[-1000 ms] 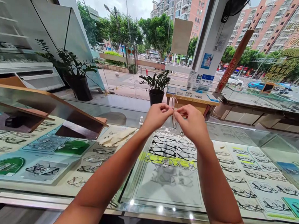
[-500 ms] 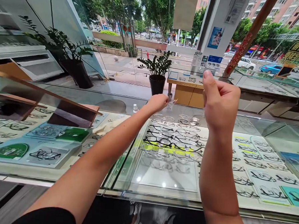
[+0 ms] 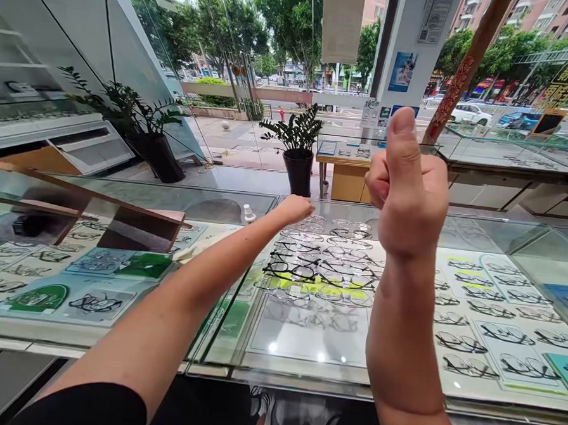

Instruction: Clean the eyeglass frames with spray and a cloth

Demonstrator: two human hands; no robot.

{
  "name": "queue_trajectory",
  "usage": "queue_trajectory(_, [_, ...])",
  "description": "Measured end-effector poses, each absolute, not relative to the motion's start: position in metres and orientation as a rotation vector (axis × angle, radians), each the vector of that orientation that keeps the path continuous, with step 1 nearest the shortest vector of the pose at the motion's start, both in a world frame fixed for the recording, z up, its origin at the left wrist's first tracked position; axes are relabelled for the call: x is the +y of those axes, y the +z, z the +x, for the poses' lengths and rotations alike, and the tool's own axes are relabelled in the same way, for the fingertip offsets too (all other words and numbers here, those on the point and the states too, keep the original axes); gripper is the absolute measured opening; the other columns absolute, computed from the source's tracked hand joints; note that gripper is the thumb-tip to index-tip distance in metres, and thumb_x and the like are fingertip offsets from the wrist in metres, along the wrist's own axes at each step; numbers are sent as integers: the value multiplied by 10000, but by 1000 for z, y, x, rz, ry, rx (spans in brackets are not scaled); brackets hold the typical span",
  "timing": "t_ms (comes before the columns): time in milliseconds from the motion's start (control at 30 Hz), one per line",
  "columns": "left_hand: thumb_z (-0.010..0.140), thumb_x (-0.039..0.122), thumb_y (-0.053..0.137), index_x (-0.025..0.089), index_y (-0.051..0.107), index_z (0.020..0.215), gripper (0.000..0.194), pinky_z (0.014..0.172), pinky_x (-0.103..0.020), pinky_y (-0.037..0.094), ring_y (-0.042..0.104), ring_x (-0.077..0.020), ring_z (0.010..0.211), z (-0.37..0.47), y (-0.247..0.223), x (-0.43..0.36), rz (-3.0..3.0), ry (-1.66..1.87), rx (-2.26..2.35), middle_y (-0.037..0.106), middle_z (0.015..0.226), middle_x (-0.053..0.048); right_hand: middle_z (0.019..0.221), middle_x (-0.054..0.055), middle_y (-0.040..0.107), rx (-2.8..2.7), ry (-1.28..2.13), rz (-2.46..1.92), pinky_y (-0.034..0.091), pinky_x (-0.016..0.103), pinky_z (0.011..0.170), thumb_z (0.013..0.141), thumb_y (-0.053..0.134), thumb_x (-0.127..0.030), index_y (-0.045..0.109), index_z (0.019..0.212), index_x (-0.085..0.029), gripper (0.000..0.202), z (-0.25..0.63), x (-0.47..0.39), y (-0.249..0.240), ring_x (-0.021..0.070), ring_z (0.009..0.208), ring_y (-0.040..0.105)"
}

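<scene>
My left hand [image 3: 295, 209] reaches out to the far end of the glass counter, its fingers closed on a pair of clear-framed eyeglasses [image 3: 316, 220] that the hand partly hides. Just below it, folded eyeglasses [image 3: 293, 271] lie in two columns of several pairs, with dark and clear frames. My right hand [image 3: 411, 187] is raised above the right side of these rows. Its fingers are curled in and its thumb points up; whatever it may hold is hidden from me.
The glass counter [image 3: 304, 375] runs across in front of me. More eyeglasses [image 3: 506, 334] sit in the right-hand case. On the left are a wooden-edged stand [image 3: 140, 225], a white bottle [image 3: 248, 214] and display boards. Beyond stand potted plants [image 3: 298, 169] and a window.
My left hand has come down toward the far rows with the clear eyeglasses. My right hand has risen slightly, its thumb more upright. The view has shifted a little.
</scene>
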State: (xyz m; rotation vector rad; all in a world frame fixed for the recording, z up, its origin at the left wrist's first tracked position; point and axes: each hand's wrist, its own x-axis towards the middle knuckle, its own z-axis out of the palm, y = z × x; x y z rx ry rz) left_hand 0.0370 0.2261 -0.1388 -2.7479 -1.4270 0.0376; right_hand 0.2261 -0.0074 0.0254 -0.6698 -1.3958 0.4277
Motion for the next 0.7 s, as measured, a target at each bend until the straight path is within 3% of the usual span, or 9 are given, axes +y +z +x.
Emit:
queue_trajectory(200, [992,283,590,156,703,1218,283,859,-365,464,699,-305,1050,41,-110,174,-2651,-117,-1477,747,1196,-168,538,-49,219,-1356,421,-610,161,328,502,1016,435,-769,261,543,-242,729,226,-16,27,92,485,192])
queue_trajectory(300, [1048,358,522,207,665,1279,310,909,-360,473,690,-277,1106,29,-87,93,-2663,-274,-1427,747,1231,-108,533,-41,227,-1303,383,-561,177,339,504,1051,370,-744,241,557,-242,716,217,-31,28,101,480,188])
queue_trajectory(400, [1046,422,546,219,683,1229,306,863,-332,466,677,-226,962,3,-70,-17,-2955,-598,-1353,746,1073,-67,525,-47,201,-1296,370,-468,156,345,495,1050,384,-738,234,566,-244,707,205,-54,27,109,476,172])
queue_trajectory(467, [1035,483,575,242,709,1188,316,793,-299,441,621,-179,830,-21,-71,-87,-3231,-594,-1394,681,911,-20,516,-52,184,-1336,368,-402,136,349,500,1030,432,-747,235,555,-243,721,199,-72,26,110,471,169])
queue_trajectory(600, [978,561,658,217,752,1073,369,695,-258,373,497,-133,740,-71,-133,-178,-3618,-758,-1928,562,788,19,516,-52,222,-1436,306,-357,132,353,517,988,565,-721,283,536,-239,719,196,-99,24,113,477,200])
queue_trajectory(700, [879,576,772,171,762,963,414,684,-241,389,489,-118,723,-97,-228,-206,-3469,-1288,-2639,596,787,12,541,-55,243,-1472,244,-421,135,337,521,990,615,-664,309,555,-235,683,200,-108,14,112,510,202])
